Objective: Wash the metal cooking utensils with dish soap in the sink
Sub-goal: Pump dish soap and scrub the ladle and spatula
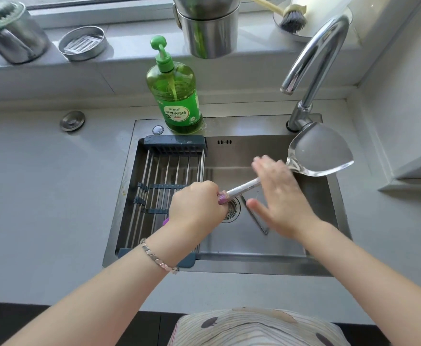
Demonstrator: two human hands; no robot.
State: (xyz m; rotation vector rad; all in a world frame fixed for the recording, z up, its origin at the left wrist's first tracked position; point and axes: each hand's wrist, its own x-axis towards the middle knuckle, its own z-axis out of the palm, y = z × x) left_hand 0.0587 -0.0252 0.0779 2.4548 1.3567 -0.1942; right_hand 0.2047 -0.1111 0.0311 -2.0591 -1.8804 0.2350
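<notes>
Striped top (254, 328) cropped; spatula (321, 151) handle half-hidden in gripping left hand (197, 206); right hand (279, 196) flat, blurred, across shaft.

Left hand (197, 206): grips the purple handle (221, 199) of a metal spatula (320, 151); a bracelet (158, 255) sits on the wrist.
Right hand (279, 196): fingers straight, laid across the spatula's shaft, slightly blurred.
Spatula: held above the sink (254, 245), slanting up to the right, blade over the right rim beside the faucet (314, 58) base.
Basin: a drain strainer (232, 208) and a second metal utensil (258, 219) lying flat, its kind unclear.
Drying rack (164, 176): spans the sink's left half.
Dish soap bottle (179, 101): green, upright on the rear rim.
Windowsill: steel canister (209, 28), round tin (82, 43), brush (293, 20).
</notes>
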